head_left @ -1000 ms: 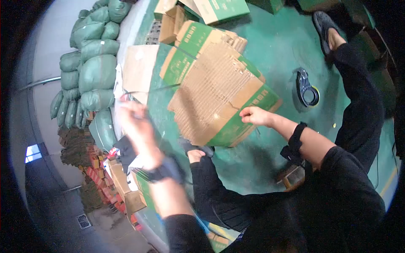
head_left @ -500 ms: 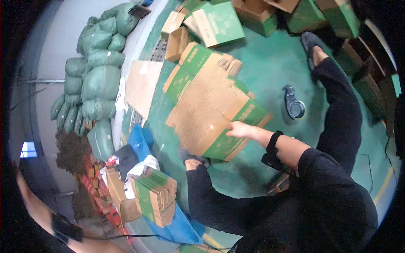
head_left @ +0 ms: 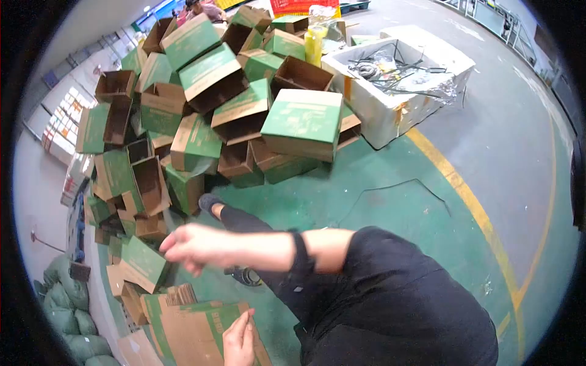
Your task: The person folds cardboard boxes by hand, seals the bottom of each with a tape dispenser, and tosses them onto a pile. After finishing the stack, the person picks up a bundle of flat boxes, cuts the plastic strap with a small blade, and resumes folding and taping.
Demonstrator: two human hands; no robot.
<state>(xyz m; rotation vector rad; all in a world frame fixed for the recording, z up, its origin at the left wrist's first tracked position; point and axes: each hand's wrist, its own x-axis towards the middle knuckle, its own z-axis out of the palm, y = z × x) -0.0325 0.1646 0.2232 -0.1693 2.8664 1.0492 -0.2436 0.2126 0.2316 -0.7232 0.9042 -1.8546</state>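
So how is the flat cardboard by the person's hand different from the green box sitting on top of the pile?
The flat cardboard is unfolded and lies on the floor; the closed green box is folded into shape and rests atop other boxes. The flat cardboard shows mostly brown, the closed green box mostly green. The left hand touches the flat cardboard; no hand touches the box. Both are green-printed corrugated cardboard.

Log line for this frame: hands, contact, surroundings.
right hand: open, reaching out over green floor, holding nothing | left hand: resting on flattened carton | behind: pile of green cartons, white foam box
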